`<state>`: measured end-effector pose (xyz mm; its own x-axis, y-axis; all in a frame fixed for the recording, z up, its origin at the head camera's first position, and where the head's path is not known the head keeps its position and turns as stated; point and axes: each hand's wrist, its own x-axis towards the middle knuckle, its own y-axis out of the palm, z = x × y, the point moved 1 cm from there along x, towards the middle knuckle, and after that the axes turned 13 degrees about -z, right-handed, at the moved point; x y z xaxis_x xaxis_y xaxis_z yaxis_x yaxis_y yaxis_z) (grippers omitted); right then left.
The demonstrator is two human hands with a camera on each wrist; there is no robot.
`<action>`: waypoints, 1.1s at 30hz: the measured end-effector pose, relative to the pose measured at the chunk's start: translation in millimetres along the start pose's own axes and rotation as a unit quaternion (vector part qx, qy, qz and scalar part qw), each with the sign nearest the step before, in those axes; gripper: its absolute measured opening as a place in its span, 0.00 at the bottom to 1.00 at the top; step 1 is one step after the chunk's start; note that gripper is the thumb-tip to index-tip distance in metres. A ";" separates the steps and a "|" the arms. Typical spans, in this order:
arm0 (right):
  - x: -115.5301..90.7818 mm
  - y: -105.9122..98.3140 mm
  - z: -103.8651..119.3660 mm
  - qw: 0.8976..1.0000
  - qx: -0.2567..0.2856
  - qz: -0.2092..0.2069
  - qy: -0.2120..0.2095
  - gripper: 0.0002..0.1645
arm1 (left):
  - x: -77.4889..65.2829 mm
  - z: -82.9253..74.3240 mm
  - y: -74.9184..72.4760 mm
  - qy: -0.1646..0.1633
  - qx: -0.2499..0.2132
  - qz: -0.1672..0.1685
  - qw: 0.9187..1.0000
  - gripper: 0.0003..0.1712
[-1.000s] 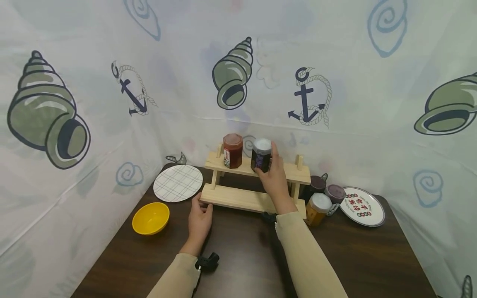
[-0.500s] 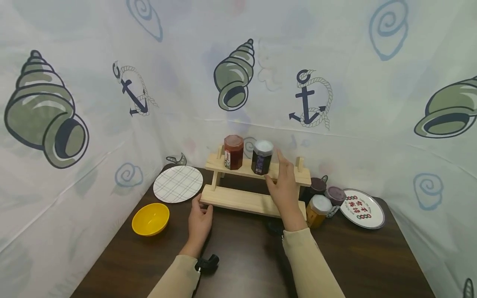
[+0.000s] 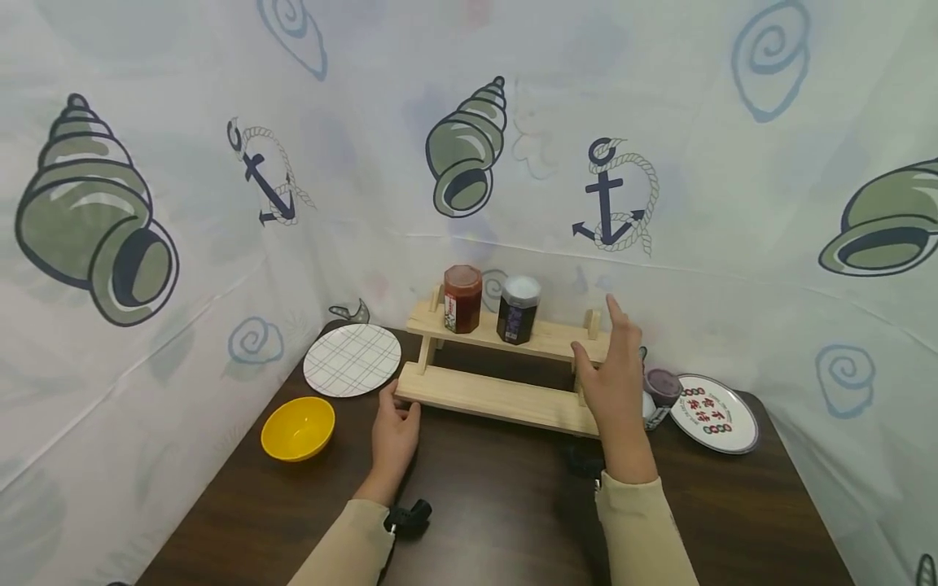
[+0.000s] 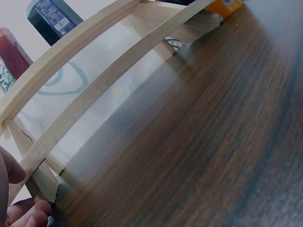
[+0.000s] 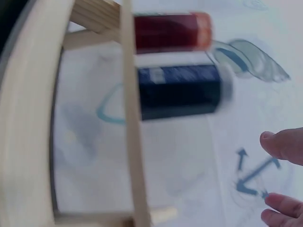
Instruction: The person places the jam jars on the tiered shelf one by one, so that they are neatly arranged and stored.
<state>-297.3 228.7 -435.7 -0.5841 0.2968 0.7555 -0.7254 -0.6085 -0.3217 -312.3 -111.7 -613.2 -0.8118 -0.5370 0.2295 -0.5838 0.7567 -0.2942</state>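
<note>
A two-tier wooden rack [image 3: 498, 394] stands on the table. My left hand [image 3: 394, 431] grips the left end of its lower tier, thumb above and fingers curled below in the left wrist view. On the upper tier sit a red jar [image 3: 462, 301] with a red lid and, to its right, a dark jar [image 3: 517, 313] with a whitish lid, both upright. Holding nothing, my right hand [image 3: 614, 382] is raised before the rack's right end, thumb and fingers spread apart. It hides most of the jars behind it; one purple-lidded jar [image 3: 662, 391] shows beside it.
On the left are a checked white plate [image 3: 352, 360] and a yellow bowl [image 3: 298, 429]. A white plate with red characters [image 3: 714, 413] lies at the right. Patterned cloth [image 3: 550, 203] hangs close behind the rack. An orange jar [image 4: 223, 6] shows in the left wrist view.
My right hand has let go of the dark jar, leaving it on the upper tier, and moved right, over the jars beside the rack. My left hand has stayed at the rack.
</note>
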 end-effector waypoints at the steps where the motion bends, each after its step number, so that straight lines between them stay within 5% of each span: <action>1: 2.1 -6.4 -1.1 1.000 -0.004 -0.005 0.006 0.58 | -0.6 0.5 0.0 -0.001 -0.002 0.000 1.000 0.37; 9: 8.0 -59.4 -23.6 0.993 -0.037 -0.047 0.098 0.54 | -2.2 2.4 0.3 -0.004 0.005 0.006 1.000 0.38; 17: 5.0 -104.5 -60.4 0.982 -0.077 -0.080 0.155 0.61 | -2.4 1.1 0.4 -0.002 0.006 0.005 1.000 0.38; 33: 10.4 -126.0 -106.3 0.966 -0.112 0.064 0.225 0.56 | -1.8 -0.9 0.8 0.000 0.004 0.004 1.000 0.37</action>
<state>-250.6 386.7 -448.1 -0.7369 0.5500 0.3931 -0.6679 -0.5022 -0.5493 -311.4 -109.8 -613.1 -0.8165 -0.5312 0.2262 -0.5773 0.7580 -0.3036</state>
